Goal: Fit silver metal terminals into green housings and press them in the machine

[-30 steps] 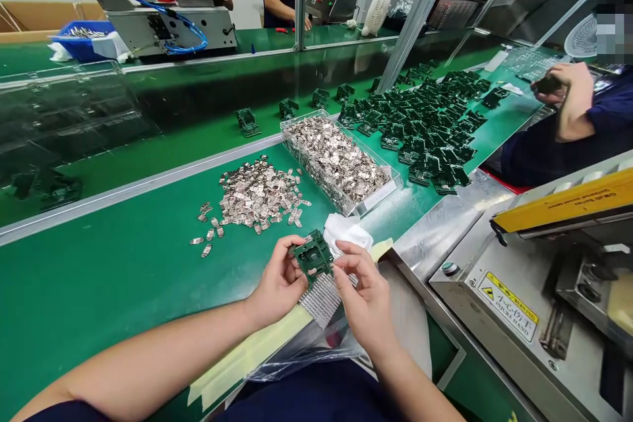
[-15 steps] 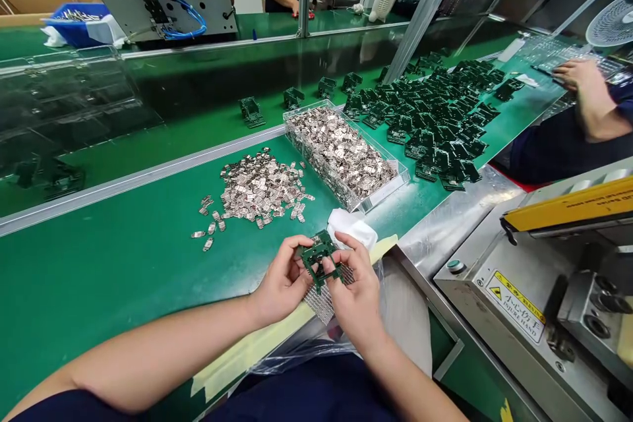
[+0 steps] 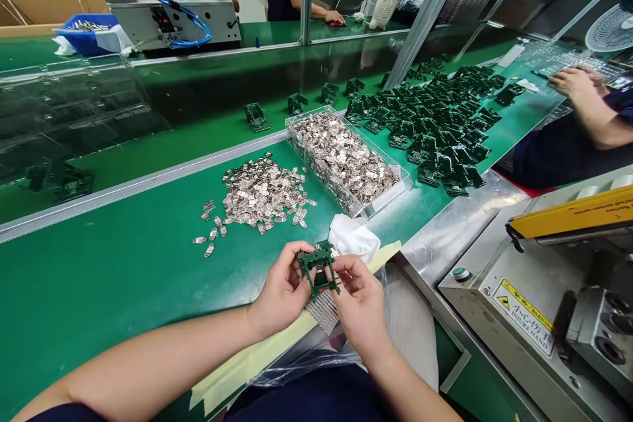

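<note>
Left hand [image 3: 281, 293] holding one side of the green frame [image 3: 320, 262], right hand [image 3: 363, 306] on the other! Beyond them on the worktop [image 3: 123, 283], loose metal pieces [image 3: 264, 194] lie heaped beside a clear tray [image 3: 389, 196] full of more, and dark green frames [image 3: 440, 122] crowd farther right.

A metal fixture [image 3: 133, 21] with blue hoses [image 3: 205, 31] stands at 10 o'clock on the far bench [image 3: 277, 33], just beside a blue bin [image 3: 82, 43]. A white fan [image 3: 384, 3] stands at 1 o'clock. At 4 o'clock, a steel machine [image 3: 475, 300] bears a warning label [image 3: 525, 318].
</note>
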`<act>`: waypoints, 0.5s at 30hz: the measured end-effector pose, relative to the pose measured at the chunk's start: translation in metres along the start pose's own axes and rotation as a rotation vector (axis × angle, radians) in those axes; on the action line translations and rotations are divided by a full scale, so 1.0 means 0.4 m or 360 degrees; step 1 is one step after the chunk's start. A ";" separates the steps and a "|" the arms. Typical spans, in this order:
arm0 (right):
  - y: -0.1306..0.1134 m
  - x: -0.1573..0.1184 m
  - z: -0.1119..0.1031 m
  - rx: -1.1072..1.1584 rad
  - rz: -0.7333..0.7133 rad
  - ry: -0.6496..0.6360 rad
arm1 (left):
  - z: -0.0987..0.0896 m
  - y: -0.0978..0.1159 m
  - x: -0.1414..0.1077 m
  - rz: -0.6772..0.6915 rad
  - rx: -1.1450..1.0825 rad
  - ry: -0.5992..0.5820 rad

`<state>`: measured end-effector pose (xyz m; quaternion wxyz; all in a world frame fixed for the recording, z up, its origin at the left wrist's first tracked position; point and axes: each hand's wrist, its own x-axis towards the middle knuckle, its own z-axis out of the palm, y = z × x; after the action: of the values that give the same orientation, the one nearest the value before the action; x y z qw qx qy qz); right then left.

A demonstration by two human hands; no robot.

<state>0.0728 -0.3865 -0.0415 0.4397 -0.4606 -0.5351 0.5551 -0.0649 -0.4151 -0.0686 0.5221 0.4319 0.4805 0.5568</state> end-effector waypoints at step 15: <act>-0.032 -0.031 0.007 0.0328 0.0250 0.0114 | 0.031 0.039 -0.030 -0.0020 0.0053 0.0038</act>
<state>0.0725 -0.3987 -0.0281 0.4588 -0.4731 -0.4214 0.6230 -0.0543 -0.4259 -0.0508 0.5125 0.4309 0.4986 0.5505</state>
